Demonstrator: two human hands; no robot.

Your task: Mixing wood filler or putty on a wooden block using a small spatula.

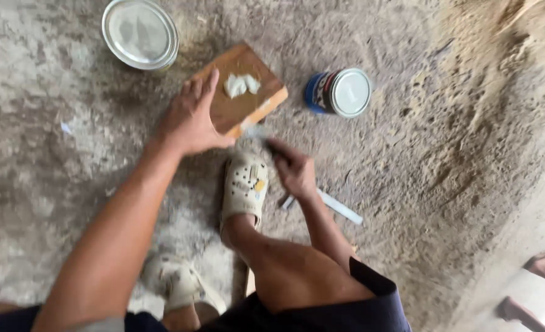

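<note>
Nearest us, our bare knees and dark blue shorts [346, 307], one foot in a cream perforated clog [245, 187]. Our left hand [189, 120] lies fingers spread on a brown wooden board [248, 101] carrying white putty [242, 84], tilted on rough concrete floor [438, 154]. Our right hand [294, 169] closes around a blurred tool. Risk: the board could slip and the putty pick up grit; a blue tin [337, 92] lies nearby.

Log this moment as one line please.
left hand: steadies wooden board | right hand: grips blurred tool | white paste on board | two cans nearby
</note>
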